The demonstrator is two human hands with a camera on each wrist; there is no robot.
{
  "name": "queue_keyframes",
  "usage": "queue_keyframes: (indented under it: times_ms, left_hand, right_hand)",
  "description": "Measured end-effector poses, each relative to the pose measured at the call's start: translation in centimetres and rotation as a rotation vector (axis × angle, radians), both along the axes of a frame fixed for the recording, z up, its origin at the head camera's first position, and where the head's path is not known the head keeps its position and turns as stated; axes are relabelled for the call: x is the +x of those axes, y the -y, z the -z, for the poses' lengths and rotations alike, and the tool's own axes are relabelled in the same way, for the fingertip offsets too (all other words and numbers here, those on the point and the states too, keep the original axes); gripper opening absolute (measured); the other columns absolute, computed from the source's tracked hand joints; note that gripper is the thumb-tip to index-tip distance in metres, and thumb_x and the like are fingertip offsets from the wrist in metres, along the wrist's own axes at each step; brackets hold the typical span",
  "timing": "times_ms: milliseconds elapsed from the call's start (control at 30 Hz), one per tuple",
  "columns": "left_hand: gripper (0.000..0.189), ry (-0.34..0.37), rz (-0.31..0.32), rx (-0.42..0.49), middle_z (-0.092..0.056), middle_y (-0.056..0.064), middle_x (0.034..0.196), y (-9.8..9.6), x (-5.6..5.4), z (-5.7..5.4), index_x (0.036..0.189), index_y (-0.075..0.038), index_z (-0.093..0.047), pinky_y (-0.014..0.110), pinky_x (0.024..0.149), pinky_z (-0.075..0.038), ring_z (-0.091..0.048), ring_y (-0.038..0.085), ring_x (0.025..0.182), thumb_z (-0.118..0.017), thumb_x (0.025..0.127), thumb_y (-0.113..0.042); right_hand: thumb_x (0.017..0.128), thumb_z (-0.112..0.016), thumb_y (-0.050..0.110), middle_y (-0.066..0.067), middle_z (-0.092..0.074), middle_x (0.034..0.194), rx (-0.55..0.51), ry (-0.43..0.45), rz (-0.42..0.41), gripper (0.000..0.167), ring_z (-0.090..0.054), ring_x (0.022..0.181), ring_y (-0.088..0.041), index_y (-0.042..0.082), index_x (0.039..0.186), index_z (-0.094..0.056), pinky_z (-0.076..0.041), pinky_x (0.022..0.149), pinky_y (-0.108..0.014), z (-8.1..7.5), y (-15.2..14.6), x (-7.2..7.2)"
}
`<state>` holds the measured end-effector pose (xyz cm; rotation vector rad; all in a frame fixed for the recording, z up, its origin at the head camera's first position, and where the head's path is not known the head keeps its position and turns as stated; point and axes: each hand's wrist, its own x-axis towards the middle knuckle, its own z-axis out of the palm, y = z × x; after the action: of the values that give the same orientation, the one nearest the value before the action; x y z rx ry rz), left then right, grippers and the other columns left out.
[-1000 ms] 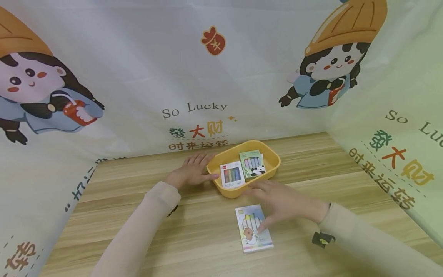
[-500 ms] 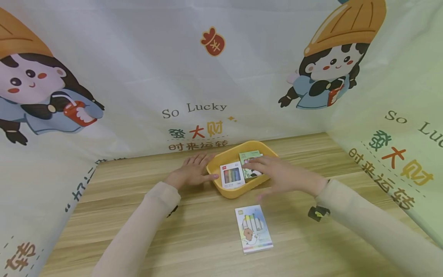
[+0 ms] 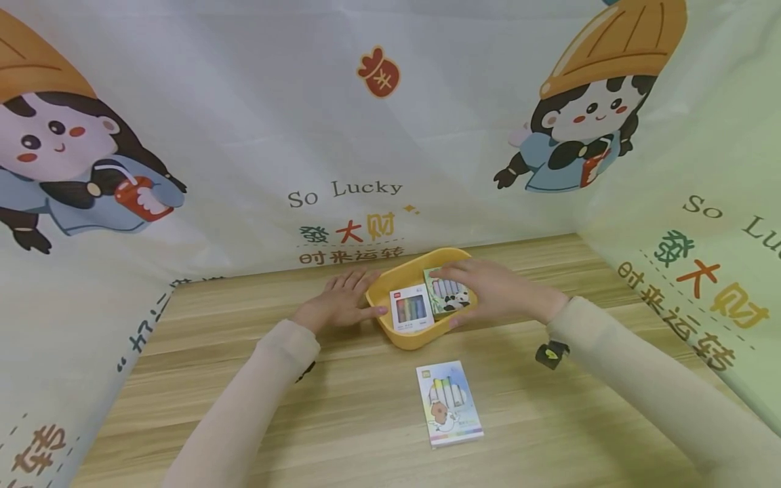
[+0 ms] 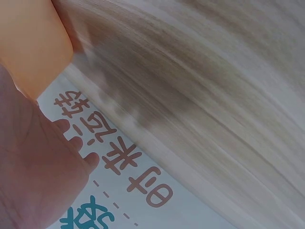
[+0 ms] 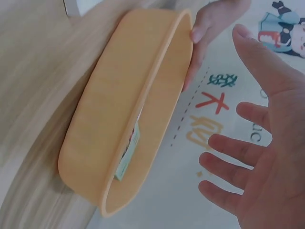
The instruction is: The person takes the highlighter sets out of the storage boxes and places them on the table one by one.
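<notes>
A yellow plastic basket (image 3: 410, 340) stands near the back of the table. Inside lie a white box of crayons (image 3: 410, 310) and a green box with a panda (image 3: 454, 301) and coloured sticks pictured on it. My left hand (image 3: 335, 305) rests at the basket's left end, its thumb at the rim and its fingers along the outside. Over the basket's right end hovers my right hand (image 3: 503, 291), overlapping the rim in the head view. The right wrist view shows that hand (image 5: 257, 148) with spread fingers, holding nothing, beside the basket (image 5: 112, 90).
In front of the basket, a white-and-blue box (image 3: 449, 404) with pens and a cartoon animal lies flat on the wooden table (image 3: 342, 413). A printed cloth (image 3: 256, 122) with cartoon figures and lettering hangs behind and along both sides.
My right hand has moved from above the front box up and back to the basket's right end, crossing the green box on the way. My left hand stays at the left end.
</notes>
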<state>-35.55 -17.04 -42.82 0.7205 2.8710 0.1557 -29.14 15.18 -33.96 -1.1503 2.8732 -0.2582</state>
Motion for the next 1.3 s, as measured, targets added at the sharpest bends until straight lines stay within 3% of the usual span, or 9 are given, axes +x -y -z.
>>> queue_keyframes:
  times_ms: [267, 500, 800, 1300]
  left_hand:
    - [0.101, 0.008, -0.001, 0.003, -0.006, 0.015, 0.168, -0.1, 0.4, -0.4, 0.161, -0.026, -0.001, 0.063, 0.124, -0.011, -0.008, 0.042, 0.155, -0.028, 0.085, -0.087]
    - [0.093, 0.009, -0.001, 0.012, -0.007, 0.017, 0.168, -0.5, 1.2, -1.3, 0.161, -0.023, -0.004, 0.063, 0.124, -0.012, -0.008, 0.042, 0.154, -0.036, 0.092, -0.076]
    - [0.098, 0.022, -0.009, -0.006, -0.003, 0.014, 0.169, -0.3, 1.0, -1.0, 0.161, -0.025, -0.001, 0.061, 0.125, -0.010, -0.006, 0.040, 0.155, -0.031, 0.088, -0.083]
    - [0.096, 0.013, -0.009, 0.000, -0.006, 0.016, 0.168, -0.4, 0.9, -0.9, 0.161, -0.024, -0.002, 0.061, 0.125, -0.011, -0.007, 0.041, 0.155, -0.033, 0.089, -0.081]
  right_hand:
    - [0.080, -0.073, 0.059, -0.019, -0.043, 0.154, 0.033, -0.010, -0.012, 0.088, -0.045, 0.139, -0.041, 0.019, 0.152, -0.040, -0.039, 0.113, -0.059, 0.1, 0.3, -2.2]
    - [0.078, -0.073, 0.062, -0.020, -0.041, 0.155, 0.049, 0.017, 0.002, 0.090, -0.044, 0.139, -0.043, 0.019, 0.151, -0.041, -0.038, 0.113, -0.060, 0.1, 0.6, -3.3]
    - [0.080, -0.077, 0.053, -0.018, -0.037, 0.158, 0.107, 0.050, 0.038, 0.086, -0.037, 0.144, -0.043, 0.022, 0.151, -0.041, -0.033, 0.116, -0.063, 0.6, 1.2, -4.7]
    - [0.077, -0.079, 0.056, -0.017, -0.037, 0.158, 0.196, 0.093, 0.071, 0.091, -0.040, 0.143, -0.040, 0.023, 0.152, -0.040, -0.034, 0.117, -0.058, 1.5, 2.1, -6.3]
